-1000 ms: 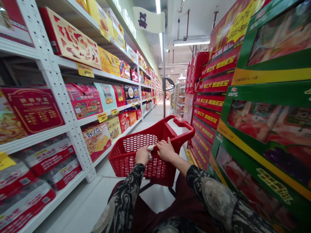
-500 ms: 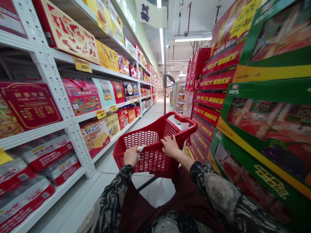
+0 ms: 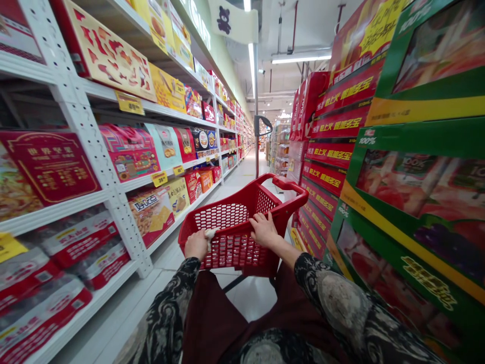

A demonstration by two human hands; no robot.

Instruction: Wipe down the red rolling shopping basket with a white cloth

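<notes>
On my screen, the left hand [image 3: 196, 244] is curled shut on the near rim of a red shopping basket [image 3: 233, 258], with a small white scrap [image 3: 209, 236] at its thumb. The right hand [image 3: 263, 230] grips that rim too, its fingers [image 3: 257, 218] bent over. The basket sits between white shelves [image 3: 89, 136] and stacked green boxes [image 3: 413, 202].

Free air over the red shopping basket [image 3: 227, 216] runs between shelving [image 3: 91, 146] and stacked boxes [image 3: 417, 192].

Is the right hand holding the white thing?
No, the white thing is at the left hand; the right hand holds the red basket's rim.
</notes>
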